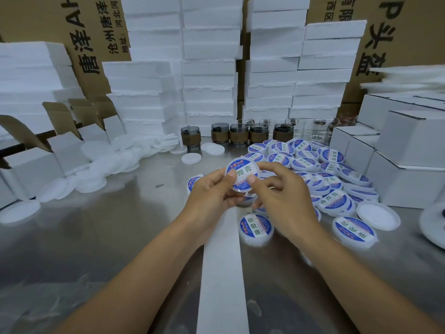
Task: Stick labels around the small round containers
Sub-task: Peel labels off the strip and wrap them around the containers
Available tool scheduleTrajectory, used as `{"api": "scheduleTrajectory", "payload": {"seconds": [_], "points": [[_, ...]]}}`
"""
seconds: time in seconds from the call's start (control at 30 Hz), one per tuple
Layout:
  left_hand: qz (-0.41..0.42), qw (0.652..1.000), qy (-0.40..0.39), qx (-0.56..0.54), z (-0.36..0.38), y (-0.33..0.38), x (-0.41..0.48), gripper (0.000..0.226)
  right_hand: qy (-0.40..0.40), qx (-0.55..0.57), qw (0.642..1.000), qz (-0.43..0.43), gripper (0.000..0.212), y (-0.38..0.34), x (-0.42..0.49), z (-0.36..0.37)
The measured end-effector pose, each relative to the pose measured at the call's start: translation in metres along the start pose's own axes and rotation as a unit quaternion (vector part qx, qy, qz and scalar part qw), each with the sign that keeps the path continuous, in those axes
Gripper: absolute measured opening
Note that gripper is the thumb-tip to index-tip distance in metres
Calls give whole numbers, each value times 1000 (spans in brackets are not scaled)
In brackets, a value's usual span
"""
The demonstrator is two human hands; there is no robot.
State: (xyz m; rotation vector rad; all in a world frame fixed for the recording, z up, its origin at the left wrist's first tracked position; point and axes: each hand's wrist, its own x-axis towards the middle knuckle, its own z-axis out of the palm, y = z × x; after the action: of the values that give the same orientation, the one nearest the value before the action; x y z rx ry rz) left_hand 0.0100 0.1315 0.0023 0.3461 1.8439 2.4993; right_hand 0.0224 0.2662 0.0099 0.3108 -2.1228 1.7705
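Resting between both thumbs, the labelled container (242, 174) tilts, left hand (212, 191) and right hand (284, 198) pinching

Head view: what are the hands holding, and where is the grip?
Both hands hold one small round white container with a blue label: left hand and right hand each pinch its lower rim, thumbs on the labelled face.

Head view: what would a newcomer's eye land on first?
Centre frame, the left hand and right hand pinch a blue-labelled round container above a white paper strip. To the right lies a heap of labelled containers; white foam stacks wall the back of the steel table.
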Motion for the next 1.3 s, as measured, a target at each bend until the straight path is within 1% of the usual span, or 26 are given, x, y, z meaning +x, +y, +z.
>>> {"api": "scheduleTrajectory", "payload": {"seconds": [0.07, 0.13, 0.17, 0.23, 0.3, 0.37, 0.47, 0.53, 0.63, 0.7, 0.77, 0.83, 0.9, 0.97, 1.17, 1.3], "points": [[-3, 1000, 5, 1, -1, 0, 0, 19, -12, -3, 1000, 0, 16, 0, 0, 0], [-10, 1000, 8, 15, 0, 0, 0, 19, -10, -9, 1000, 7, 18, 0, 2, 0], [-13, 1000, 16, 21, 0, 0, 0, 18, -2, -5, 1000, 10, 18, 1, 4, -2], [-21, 999, 41, 23, 1, 1, 1, 15, 38, -6, 999, 10, 20, 3, 9, -8], [-24, 997, 72, 21, 1, 2, 1, 17, 90, -61, 994, -3, 25, 7, 15, -18], [-19, 994, 108, 18, -1, 4, 2, 24, 119, -128, 984, -12, 31, 12, 18, -27], [4, 985, 171, 5, -3, 7, 3, 28, 132, -208, 969, -3, 35, 20, 20, -35], [15, 978, 206, 5, -6, 8, 4, 28, 138, -237, 962, 9, 37, 23, 19, -38], [8, 969, 247, 2, -11, 8, 4, 26, 151, -301, 941, 14, 32, 18, 17, -40], [-1, 964, 265, -13, -14, 7, 4, 24, 158, -327, 932, -6, 27, 8, 13, -37], [-16, 961, 272, -41, -15, 7, 5, 22, 120, -305, 943, -51, 18, -2, 5, -26], [-32, 961, 268, -63, -16, 6, 7, 21, 27, -282, 954, -101, 11, -7, -6, -8], [-44, 962, 261, -73, -17, 6, 8, 21, -83, -298, 939, -151, 15, -7, -17, 11], [-50, 962, 253, -87, -17, 5, 8, 20, -147, -330, 913, -189, 23, -3, -20, 23], [-52, 961, 244, -117, -18, 6, 9, 19, -192, -390, 883, -178, 37, 7, -18, 27], [-38, 965, 228, -126, -16, 11, 6, 19, -193, -424, 867, -174, 41, 9, -17, 24]]}}
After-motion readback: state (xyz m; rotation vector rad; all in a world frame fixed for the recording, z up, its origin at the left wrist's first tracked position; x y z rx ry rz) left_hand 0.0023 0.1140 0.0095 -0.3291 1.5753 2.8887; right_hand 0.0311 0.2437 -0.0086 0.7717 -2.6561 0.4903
